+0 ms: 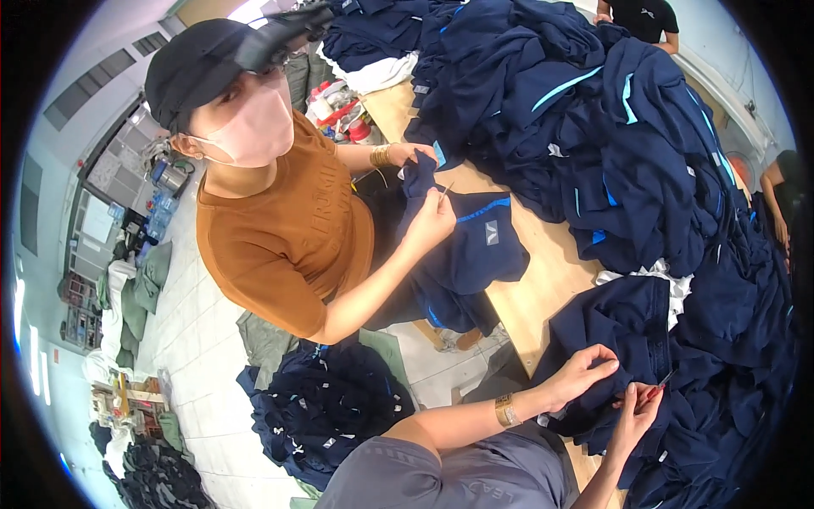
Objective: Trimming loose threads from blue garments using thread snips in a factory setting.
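My left hand point(585, 374), with a gold bracelet at its wrist, is over a navy garment point(612, 318) at the table edge. Its fingers curl in towards the thumb; what they pinch is too small to make out. Just to the right, my right hand point(636, 413) is closed on small thread snips point(667, 378), whose metal tip points up and away over the garment's stitched band. The garment lies partly on the table point(543, 271) and partly against the larger pile of navy clothes point(721, 373).
Across the table corner, a co-worker in a brown shirt point(280, 220) holds a navy garment point(475, 246) and a small pointed tool. A heap of navy clothes point(543, 93) covers the far table. More clothes point(331, 416) lie on the floor at left. Other people's arms point(773, 195) show at the far right.
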### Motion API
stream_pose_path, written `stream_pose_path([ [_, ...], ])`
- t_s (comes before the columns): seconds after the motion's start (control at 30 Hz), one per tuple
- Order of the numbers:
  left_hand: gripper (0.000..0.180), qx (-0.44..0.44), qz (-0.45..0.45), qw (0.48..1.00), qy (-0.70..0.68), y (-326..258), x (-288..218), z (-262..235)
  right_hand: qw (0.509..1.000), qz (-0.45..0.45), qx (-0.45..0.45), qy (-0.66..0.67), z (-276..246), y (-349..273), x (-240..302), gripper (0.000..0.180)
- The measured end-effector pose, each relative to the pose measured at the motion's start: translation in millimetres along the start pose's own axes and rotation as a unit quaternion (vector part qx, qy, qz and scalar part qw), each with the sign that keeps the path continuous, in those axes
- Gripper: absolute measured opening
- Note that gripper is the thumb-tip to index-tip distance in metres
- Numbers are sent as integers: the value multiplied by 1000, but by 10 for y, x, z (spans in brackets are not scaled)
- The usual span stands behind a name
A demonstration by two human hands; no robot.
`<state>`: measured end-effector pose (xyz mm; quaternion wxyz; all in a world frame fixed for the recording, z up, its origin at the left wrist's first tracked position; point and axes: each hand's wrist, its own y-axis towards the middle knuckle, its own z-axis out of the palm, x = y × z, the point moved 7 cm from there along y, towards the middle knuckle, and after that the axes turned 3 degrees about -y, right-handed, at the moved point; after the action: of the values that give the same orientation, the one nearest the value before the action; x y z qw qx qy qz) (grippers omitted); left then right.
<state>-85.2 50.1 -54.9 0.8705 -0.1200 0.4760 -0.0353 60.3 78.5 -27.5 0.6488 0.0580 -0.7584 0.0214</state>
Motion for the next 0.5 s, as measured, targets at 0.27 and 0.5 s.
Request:
stream_pose_path([
  [0.27, 16, 30, 30, 999, 6, 43, -92, 14, 999, -17, -33, -34, -24, 65, -90, 22],
  [0.5, 14, 48, 108, 991, 68, 37, -220, 73, 995, 31, 43, 87, 4, 43, -79, 17],
])
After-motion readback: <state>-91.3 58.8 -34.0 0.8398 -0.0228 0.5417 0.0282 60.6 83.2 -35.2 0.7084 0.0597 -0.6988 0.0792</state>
